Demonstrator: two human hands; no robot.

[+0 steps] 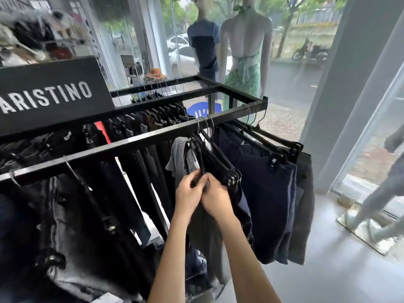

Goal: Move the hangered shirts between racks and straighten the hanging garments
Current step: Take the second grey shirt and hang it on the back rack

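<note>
Black rack (140,141); navy shorts (266,193); grey garment (178,154); green patterned dress (244,77).

A black sign with white letters reading ARISTINO (50,92) stands at the left of the frame. At upper centre, two white mannequins face the shop window: one in a dark blue T-shirt (204,43), and just to its right one in a green patterned backless dress (244,75), with an orange straw hat (155,73) lower and to their left. Through the glass at upper right a parked motorbike (310,52) sits on the wet street, and white cars (181,49) show behind the mannequins.
</note>
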